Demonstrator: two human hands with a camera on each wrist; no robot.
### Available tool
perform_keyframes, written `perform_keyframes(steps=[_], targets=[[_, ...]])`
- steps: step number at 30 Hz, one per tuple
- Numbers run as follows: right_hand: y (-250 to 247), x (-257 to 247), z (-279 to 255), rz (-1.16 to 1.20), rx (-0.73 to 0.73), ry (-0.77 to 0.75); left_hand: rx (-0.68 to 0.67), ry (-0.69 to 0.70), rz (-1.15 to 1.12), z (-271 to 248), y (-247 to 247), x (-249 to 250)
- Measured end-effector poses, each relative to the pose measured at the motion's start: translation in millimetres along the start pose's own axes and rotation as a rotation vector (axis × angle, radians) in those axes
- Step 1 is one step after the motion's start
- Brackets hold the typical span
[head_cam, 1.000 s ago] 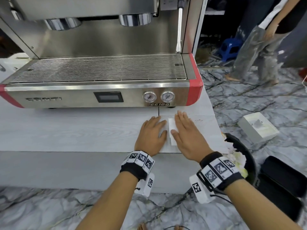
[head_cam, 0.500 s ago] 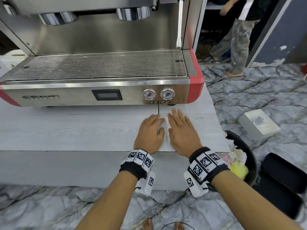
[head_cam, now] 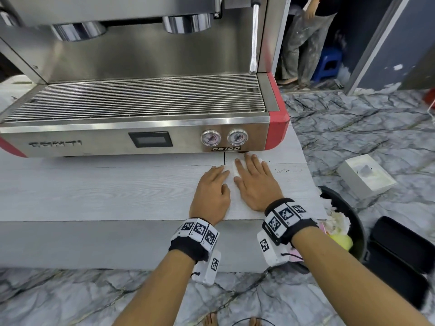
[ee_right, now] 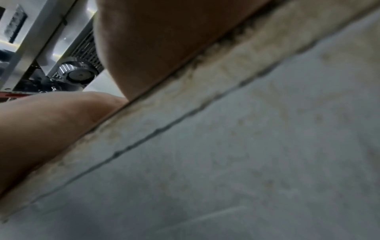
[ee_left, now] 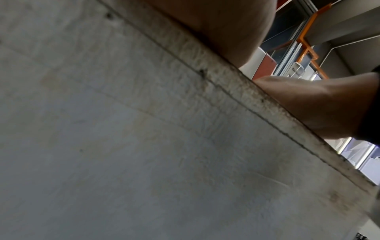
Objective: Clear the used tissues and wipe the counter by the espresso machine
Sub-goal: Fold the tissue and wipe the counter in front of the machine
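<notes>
Both hands lie flat on the white counter [head_cam: 117,191], in front of the right end of the espresso machine [head_cam: 146,107]. My right hand [head_cam: 253,175] presses a white tissue [head_cam: 235,170] onto the counter with straight fingers, its fingertips close to the machine's base. Only the tissue's edges show around those fingers. My left hand [head_cam: 215,183] rests flat just left of the tissue, fingers straight. Both wrist views look up past the counter's front edge [ee_left: 205,78] and show only the heel of each hand [ee_right: 154,40].
Dark specks [head_cam: 286,170] lie on the counter right of my right hand. A black bin [head_cam: 353,222] with crumpled tissues [head_cam: 337,222] stands on the floor at the counter's right end. Beyond it are a white tissue box [head_cam: 366,176] and a black case [head_cam: 400,250]. A person [head_cam: 303,38] stands in the doorway.
My right hand has slid the tissue away from me toward the machine's base. My left hand has stayed flat in about the same spot.
</notes>
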State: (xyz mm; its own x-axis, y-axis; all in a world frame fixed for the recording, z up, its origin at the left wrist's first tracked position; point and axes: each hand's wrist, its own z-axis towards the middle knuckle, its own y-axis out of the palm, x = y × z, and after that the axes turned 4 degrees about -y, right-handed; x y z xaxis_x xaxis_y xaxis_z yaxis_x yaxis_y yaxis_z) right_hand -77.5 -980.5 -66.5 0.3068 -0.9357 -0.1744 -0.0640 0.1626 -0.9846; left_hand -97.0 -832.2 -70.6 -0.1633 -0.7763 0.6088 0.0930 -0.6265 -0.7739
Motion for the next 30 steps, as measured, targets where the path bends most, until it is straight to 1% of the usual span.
perform_keyframes(steps=[5, 11, 15, 20, 22, 24, 27, 30], targets=[[-6, 26, 1, 0.017, 0.017, 0.075, -0.004, -0.001, 0.012, -1, -1, 1], [-15, 70, -16, 0.059, 0.023, 0.212, -0.030, -0.002, -0.001, -2, -2, 1], [-17, 94, -28, 0.103, 0.053, 0.270, -0.038, -0.005, -0.012, -2, -3, 3], [-26, 104, -36, 0.213, 0.108, 0.368, -0.045, -0.011, -0.014, -2, -3, 4], [-31, 94, -35, 0.234, 0.159, 0.331, -0.040, -0.012, -0.014, -2, -2, 3], [-33, 75, -32, 0.229, 0.174, 0.216, -0.033, -0.010, -0.015, -2, -1, 3], [-29, 41, -24, 0.223, 0.151, 0.041, -0.028, -0.017, -0.022, -2, 0, 2], [-17, 18, -12, 0.192, 0.098, -0.042, -0.013, -0.007, -0.003, -2, 0, 3]])
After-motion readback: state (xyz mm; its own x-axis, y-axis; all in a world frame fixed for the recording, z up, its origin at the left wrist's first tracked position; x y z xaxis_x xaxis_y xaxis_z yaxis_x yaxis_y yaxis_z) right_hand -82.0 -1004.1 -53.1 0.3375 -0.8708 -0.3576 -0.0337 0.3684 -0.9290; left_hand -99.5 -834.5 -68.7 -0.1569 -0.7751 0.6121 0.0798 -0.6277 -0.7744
